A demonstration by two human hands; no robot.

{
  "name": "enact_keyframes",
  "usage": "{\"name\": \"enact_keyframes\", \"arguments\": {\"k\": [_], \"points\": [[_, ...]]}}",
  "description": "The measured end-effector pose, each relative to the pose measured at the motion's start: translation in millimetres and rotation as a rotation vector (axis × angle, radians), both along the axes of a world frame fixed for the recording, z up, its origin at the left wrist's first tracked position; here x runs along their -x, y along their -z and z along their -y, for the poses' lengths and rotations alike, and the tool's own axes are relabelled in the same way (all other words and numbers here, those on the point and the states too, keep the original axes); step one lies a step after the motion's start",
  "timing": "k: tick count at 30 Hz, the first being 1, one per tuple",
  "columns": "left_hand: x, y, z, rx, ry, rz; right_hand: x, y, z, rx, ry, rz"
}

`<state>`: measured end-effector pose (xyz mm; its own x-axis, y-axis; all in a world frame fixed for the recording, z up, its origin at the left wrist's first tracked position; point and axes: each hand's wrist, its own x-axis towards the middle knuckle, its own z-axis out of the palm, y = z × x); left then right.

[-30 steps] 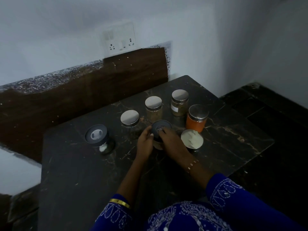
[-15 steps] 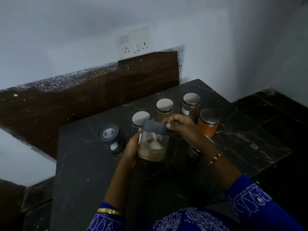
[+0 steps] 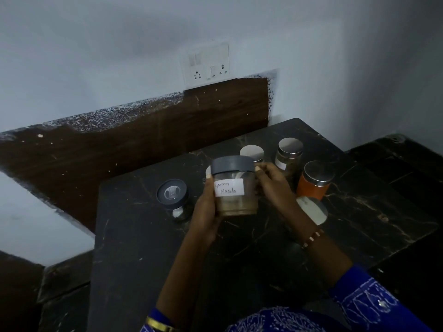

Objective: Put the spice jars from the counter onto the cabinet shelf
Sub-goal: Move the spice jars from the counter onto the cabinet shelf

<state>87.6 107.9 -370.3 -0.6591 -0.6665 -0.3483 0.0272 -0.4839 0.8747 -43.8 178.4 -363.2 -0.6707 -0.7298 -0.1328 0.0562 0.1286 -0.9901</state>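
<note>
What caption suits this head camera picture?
Both hands lift a labelled Garam Masala jar above the dark counter, other spice jars behind.

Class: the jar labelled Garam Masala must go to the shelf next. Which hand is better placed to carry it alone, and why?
Probably the left hand: it wraps the jar at its side. The right hand only pinches near the lid.

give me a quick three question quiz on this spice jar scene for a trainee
1. What is written on the white label of the clear grey-lidded jar that is held up?
2. True or false: only the right hand grips that jar; the left hand is free.
3. Which jar stands beside the right wrist? A) orange steel-lidded jar B) green jar C) blue jar

Key: 1. Garam Masala. 2. False, both hands hold it above the black marble counter. 3. A.
</note>
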Motion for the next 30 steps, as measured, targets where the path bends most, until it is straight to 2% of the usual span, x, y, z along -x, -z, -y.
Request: {"name": "enact_keyframes", "arguments": {"k": [4, 13, 18, 27, 30], "points": [[-7, 3, 8, 0.104, -0.056, 0.021, -22, 5, 2, -0.006, -0.052, 0.073], [-14, 0, 10, 0.099, -0.093, -0.001, -25, 4, -4, 0.074, -0.25, 0.114], [0, -24, 13, 0.143, -0.109, -0.186, -1, -28, 8, 0.14, -0.275, 0.066], [43, -142, 38, 0.583, -0.191, -0.259, 47, -138, 41, 0.433, -0.312, -0.105], [55, -197, 55, 0.822, -0.255, -0.248, 56, -191, 55, 0.545, -0.304, -0.201]]}}
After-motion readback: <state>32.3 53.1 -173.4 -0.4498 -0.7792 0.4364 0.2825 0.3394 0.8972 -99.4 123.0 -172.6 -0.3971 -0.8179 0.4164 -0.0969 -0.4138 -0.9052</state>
